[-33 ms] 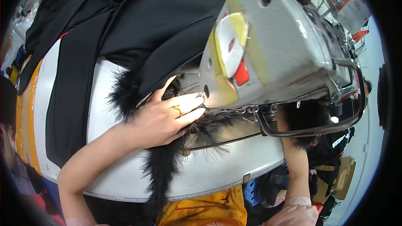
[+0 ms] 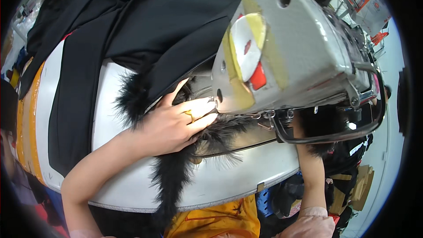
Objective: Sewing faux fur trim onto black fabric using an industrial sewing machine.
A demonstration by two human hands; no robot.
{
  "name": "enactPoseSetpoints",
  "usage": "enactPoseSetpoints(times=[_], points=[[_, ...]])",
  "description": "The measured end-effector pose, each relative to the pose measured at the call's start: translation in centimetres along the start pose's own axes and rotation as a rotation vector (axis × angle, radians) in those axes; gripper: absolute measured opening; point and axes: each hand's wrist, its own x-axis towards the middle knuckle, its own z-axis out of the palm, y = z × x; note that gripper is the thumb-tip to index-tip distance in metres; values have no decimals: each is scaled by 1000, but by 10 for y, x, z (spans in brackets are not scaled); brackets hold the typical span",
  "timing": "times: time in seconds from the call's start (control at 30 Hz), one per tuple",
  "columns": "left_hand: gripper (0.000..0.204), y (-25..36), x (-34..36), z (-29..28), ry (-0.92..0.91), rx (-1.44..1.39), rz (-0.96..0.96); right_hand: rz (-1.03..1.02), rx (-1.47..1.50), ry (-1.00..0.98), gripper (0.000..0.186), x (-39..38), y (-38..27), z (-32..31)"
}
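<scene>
My left hand [image 2: 174, 121], with a gold ring, lies open with fingers spread on black feather trim [image 2: 167, 176] and the zippered edge of black fabric [image 2: 172, 66], beside the needle area of a grey sewing machine [image 2: 299, 48]. Its fingertips are partly lit and close under the machine head. My right forearm [image 2: 310, 169] reaches up on the right of the machine; that hand is hidden behind a black metal frame and dark feathery material [image 2: 321, 125]. The feather trim hangs over the front edge of the white tabletop [image 2: 119, 189].
Black fabric covers the back and left of the table, beside an orange taped strip [image 2: 31, 119]. Below the table are orange cloth [image 2: 211, 216], a blue perforated item [image 2: 264, 202] and dark clutter. Cardboard [image 2: 361, 185] lies at the right. Shiny metal fittings stick out from the machine.
</scene>
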Motion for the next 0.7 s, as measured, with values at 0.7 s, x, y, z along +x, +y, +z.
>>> enactPoseSetpoints(times=[0.7], points=[[47,-12,3,4,76,7,133,52,221,-19,21,15,-43,-54]])
